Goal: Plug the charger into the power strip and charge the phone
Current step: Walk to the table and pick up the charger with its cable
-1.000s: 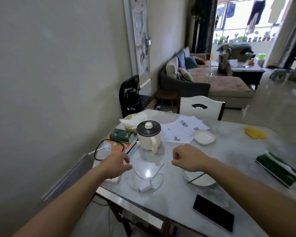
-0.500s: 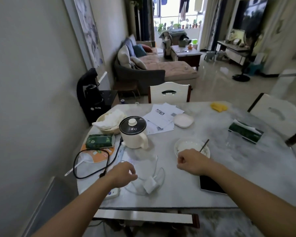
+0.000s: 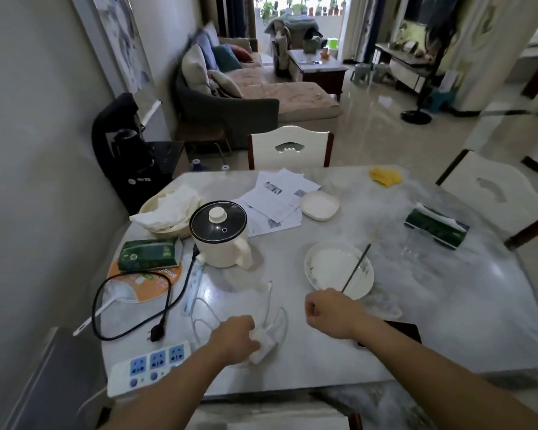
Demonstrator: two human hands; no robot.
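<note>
The left hand [image 3: 235, 336] lies curled over the white charger [image 3: 263, 349] near the front of the table [image 3: 432, 321], its fingers closing on the block; whether the grasp is already firm I cannot tell, because the hand hides most of it. The right hand [image 3: 326, 311] is clenched in a loose fist just to the right of the left hand, and it holds nothing that I can see. The charger looks small, light and rigid, with smooth plastic sides that may slip, so I would pinch it on its two flat sides and keep the prong face free. Its white cable [image 3: 269, 305] is thin and soft; it loops beyond and to the right of the left hand and will drag behind the block, so it should not be pulled hard. The power strip [image 3: 149, 366] lies just to the left of the left hand, close to the table edge, with three blue sockets facing up and seemingly free. The way between hand and strip is short and open, only the black plug [image 3: 157, 332] rests just beyond the strip. The phone [image 3: 404, 332] lies dark and flat, partly hidden under the right forearm; it is probably slippery and is best lifted by its long edges.
</note>
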